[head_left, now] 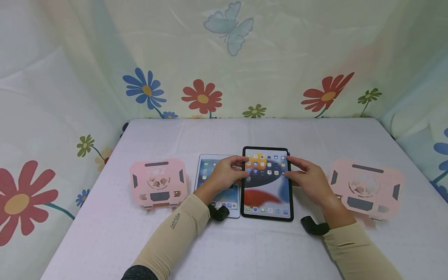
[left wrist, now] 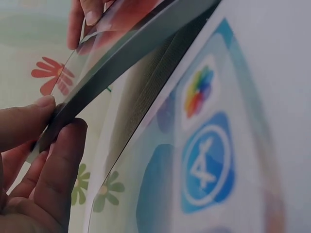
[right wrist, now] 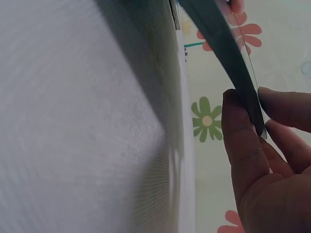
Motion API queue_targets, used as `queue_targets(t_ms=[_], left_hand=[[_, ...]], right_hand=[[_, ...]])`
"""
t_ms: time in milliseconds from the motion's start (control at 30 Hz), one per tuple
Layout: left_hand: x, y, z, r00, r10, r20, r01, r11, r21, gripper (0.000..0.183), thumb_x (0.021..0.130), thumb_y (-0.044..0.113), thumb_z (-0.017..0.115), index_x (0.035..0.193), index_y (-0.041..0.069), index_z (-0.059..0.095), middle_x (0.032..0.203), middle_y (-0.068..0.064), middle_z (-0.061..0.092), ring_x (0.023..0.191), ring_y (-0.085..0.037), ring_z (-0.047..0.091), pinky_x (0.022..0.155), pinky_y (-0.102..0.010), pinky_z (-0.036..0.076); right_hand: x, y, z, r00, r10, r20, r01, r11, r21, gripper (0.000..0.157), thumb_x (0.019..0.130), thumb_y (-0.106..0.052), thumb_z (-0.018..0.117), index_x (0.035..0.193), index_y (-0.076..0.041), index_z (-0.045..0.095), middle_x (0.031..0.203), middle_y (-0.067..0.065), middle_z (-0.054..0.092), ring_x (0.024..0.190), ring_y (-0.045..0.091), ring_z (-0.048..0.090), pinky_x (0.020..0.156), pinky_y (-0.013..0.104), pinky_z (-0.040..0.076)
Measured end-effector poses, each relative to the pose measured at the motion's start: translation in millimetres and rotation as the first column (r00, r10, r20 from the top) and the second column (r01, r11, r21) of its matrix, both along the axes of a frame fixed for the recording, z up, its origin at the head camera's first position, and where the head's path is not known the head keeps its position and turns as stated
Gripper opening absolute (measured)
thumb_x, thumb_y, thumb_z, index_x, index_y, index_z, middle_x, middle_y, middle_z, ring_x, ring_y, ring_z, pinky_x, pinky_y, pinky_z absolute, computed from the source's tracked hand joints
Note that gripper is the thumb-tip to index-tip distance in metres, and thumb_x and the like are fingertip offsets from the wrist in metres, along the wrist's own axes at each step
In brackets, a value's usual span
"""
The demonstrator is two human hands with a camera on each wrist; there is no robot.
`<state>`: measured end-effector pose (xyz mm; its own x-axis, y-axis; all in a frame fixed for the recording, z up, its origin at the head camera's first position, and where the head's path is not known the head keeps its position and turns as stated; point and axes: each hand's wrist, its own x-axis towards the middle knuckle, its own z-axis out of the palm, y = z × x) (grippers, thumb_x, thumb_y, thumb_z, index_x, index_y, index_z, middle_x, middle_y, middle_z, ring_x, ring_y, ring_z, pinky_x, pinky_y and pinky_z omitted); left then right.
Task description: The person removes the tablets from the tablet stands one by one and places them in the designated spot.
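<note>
A black-framed tablet (head_left: 267, 194), its screen lit with app icons, is held between both hands near its far end. My left hand (head_left: 224, 171) pinches its left edge, thumb and fingers on opposite faces. On the right edge, my right hand (head_left: 309, 179) grips it the same way. Both wrist views show the tablet's dark side edge (right wrist: 221, 46) slanting, the gripped end raised above the table. Beneath my left forearm lies a white-framed tablet (head_left: 206, 167), screen lit and partly hidden; its icons fill much of the left wrist view.
A pink stand (head_left: 140, 175) with grey pads and a round cutout is at the left. Another pink stand (head_left: 381, 186) is at the right, partly behind my right wrist. Both are on a white-covered table (head_left: 259, 249); a floral curtain (head_left: 280, 58) hangs behind it.
</note>
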<state>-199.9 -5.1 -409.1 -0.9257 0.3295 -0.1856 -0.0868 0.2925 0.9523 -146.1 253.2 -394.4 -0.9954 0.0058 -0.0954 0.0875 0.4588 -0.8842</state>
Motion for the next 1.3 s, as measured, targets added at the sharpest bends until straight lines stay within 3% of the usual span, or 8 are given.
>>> queue_targets(t_ms=[133,300,567,767,833,1300], left_hand=[[0.3,-0.9,-0.7,1.0,-0.005,0.001,0.005,1.0,0.009,0.044,0.087,0.012,0.079,0.129,0.019,0.067,0.114,-0.001,0.062,0.092,-0.015,0.066,0.072,-0.03,0.059],[0.3,-2.2,-0.8,1.0,-0.006,0.002,0.006,1.0,0.015,0.048,0.087,0.016,0.08,0.133,0.019,0.066,0.119,0.0,0.063,0.097,-0.015,0.066,0.076,-0.03,0.058],[-0.3,-4.6,2.5,0.998,0.0,-0.061,-0.006,0.996,-0.093,0.052,0.087,0.027,0.081,0.136,0.021,0.064,0.122,0.0,0.066,0.104,-0.015,0.064,0.086,-0.032,0.055],[-0.5,-4.3,3.3,0.997,0.005,-0.075,-0.015,0.99,-0.14,0.055,0.086,0.03,0.081,0.137,0.022,0.063,0.121,0.0,0.068,0.108,-0.015,0.063,0.094,-0.036,0.051],[0.0,-4.2,3.1,0.997,0.002,-0.079,-0.014,0.988,-0.152,0.056,0.086,0.03,0.081,0.138,0.021,0.062,0.121,-0.001,0.068,0.11,-0.014,0.063,0.096,-0.036,0.05],[2.4,-5.8,1.5,0.997,0.012,-0.078,-0.024,0.987,-0.161,0.06,0.087,0.028,0.081,0.141,0.017,0.059,0.124,-0.004,0.068,0.116,-0.015,0.062,0.095,-0.034,0.051]], right_hand=[[0.2,-0.5,-0.1,1.0,0.006,0.013,-0.006,1.0,0.006,0.063,0.099,-0.027,0.065,0.154,-0.007,0.04,0.154,0.022,0.039,0.113,0.036,0.064,0.093,0.038,0.053],[-0.3,-0.2,-0.7,1.0,0.012,0.009,-0.012,1.0,0.01,0.065,0.099,-0.03,0.065,0.154,-0.007,0.04,0.154,0.021,0.039,0.115,0.036,0.063,0.095,0.041,0.052],[0.2,-0.1,0.2,1.0,0.019,0.018,-0.019,0.999,0.048,0.067,0.098,-0.031,0.066,0.154,-0.007,0.038,0.153,0.022,0.04,0.12,0.037,0.057,0.085,0.019,0.05],[2.2,-0.8,0.7,0.999,0.016,0.03,-0.017,0.999,0.047,0.069,0.098,-0.031,0.067,0.154,-0.006,0.038,0.149,0.024,0.043,0.128,0.041,0.049,0.101,0.049,0.047],[2.6,-1.3,0.6,0.999,0.016,0.033,-0.017,0.999,0.037,0.069,0.097,-0.03,0.067,0.154,-0.005,0.037,0.148,0.026,0.044,0.132,0.042,0.047,0.103,0.054,0.044],[4.0,-1.5,-0.5,0.999,0.018,0.037,-0.019,0.999,0.045,0.071,0.097,-0.033,0.068,0.151,0.002,0.039,0.15,0.024,0.043,0.135,0.041,0.045,0.106,0.054,0.04]])
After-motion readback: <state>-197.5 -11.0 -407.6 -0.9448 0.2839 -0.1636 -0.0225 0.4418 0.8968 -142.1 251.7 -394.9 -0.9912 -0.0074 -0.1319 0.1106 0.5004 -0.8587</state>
